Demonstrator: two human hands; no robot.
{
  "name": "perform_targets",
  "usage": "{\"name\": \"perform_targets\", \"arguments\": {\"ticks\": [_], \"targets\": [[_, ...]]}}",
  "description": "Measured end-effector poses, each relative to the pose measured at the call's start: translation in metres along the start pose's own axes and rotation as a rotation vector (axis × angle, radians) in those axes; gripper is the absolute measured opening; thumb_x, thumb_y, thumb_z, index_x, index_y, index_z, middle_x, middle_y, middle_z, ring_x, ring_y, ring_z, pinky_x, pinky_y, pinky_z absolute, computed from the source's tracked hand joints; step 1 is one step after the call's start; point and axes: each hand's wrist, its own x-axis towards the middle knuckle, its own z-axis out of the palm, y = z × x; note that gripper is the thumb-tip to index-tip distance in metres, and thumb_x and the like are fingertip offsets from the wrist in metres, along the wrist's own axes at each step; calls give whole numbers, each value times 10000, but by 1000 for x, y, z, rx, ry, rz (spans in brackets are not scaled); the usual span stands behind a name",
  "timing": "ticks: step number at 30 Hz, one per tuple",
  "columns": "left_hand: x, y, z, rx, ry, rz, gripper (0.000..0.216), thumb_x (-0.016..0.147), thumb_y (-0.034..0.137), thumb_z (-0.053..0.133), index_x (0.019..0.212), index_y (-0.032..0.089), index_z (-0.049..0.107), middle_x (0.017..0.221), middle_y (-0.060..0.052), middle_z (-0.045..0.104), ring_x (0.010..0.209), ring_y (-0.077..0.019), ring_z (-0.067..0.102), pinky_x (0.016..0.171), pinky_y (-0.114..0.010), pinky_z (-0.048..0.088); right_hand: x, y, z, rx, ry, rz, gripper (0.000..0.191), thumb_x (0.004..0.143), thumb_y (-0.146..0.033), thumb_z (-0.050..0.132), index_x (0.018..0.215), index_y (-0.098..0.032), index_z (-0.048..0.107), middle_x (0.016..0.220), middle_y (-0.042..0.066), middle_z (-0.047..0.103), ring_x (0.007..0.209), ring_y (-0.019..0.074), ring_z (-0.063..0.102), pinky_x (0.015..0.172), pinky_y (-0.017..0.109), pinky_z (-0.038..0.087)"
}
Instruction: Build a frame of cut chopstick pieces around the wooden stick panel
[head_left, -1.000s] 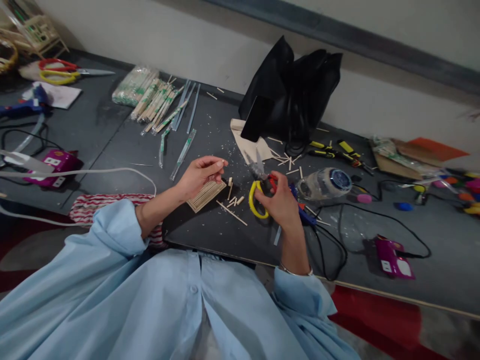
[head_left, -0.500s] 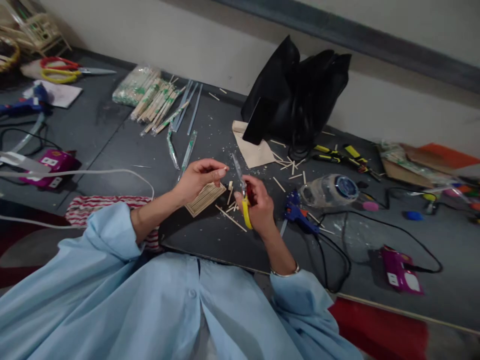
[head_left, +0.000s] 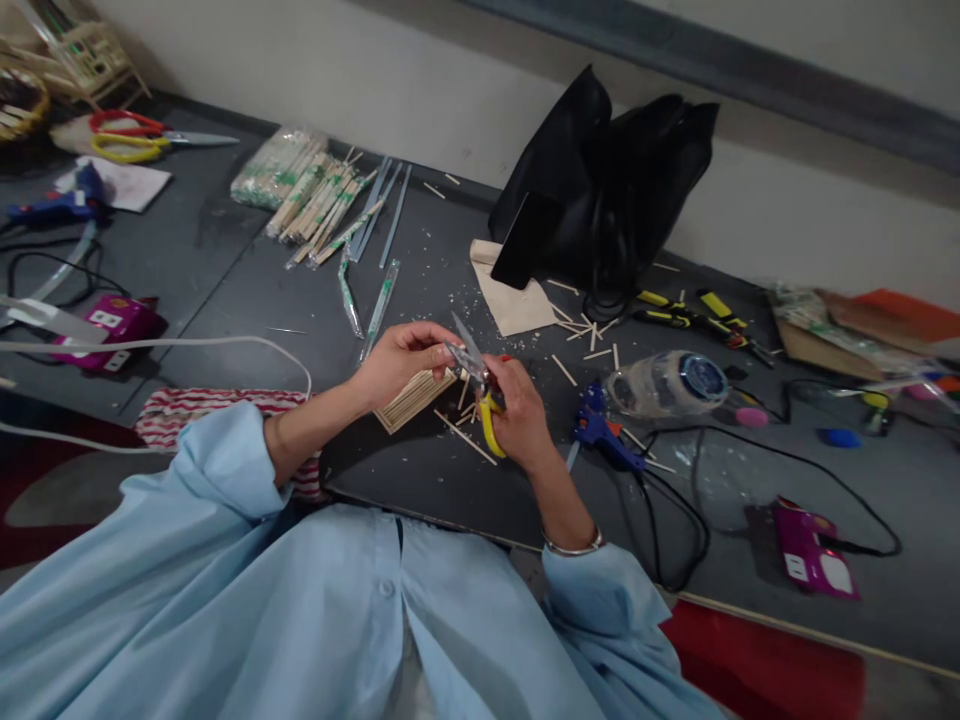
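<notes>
My right hand [head_left: 519, 418] is closed round yellow-and-red scissors [head_left: 480, 385], whose blades point up and left toward my left hand's fingertips. My left hand [head_left: 403, 358] pinches a short wooden stick piece, too small to show clearly, right at the blades. Under both hands a flat panel of glued sticks [head_left: 415, 396] lies on the dark table [head_left: 247, 290]. Several cut stick pieces [head_left: 466, 437] lie beside the panel.
A black bag [head_left: 607, 190] stands at the back. Packs of wrapped chopsticks [head_left: 315, 195] lie back left. A blue glue gun [head_left: 600, 435], a clear bottle [head_left: 667, 383], pliers [head_left: 690, 310], cables and two purple power strips [head_left: 811, 548] [head_left: 112, 320] lie around. A striped cloth [head_left: 202, 410] sits by my left arm.
My right hand picked up the scissors from the table at the right and brought them left to my left hand's fingertips. The left hand stayed almost still.
</notes>
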Motion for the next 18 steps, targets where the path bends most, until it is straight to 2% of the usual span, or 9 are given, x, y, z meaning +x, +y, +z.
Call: {"name": "perform_targets", "arguments": {"ticks": [11, 18], "targets": [[0, -2, -3, 125, -22, 47, 302, 664, 380, 878, 812, 160, 734, 620, 35, 636, 514, -45, 521, 541, -195, 438, -1, 4, 2, -101, -23, -22, 591, 777, -95, 539, 1356, -207, 516, 1013, 95, 614, 982, 274, 587, 885, 412, 532], [-2, -1, -2, 147, -8, 29, 345, 631, 409, 896, 808, 159, 738, 610, 35, 638, 517, -55, 531, 536, -195, 446, -1, 2, 5, -147, -17, -7, 459, 857, -168, 552, 1314, -205, 548, 993, 100, 626, 959, 277, 597, 861, 410, 540]]}}
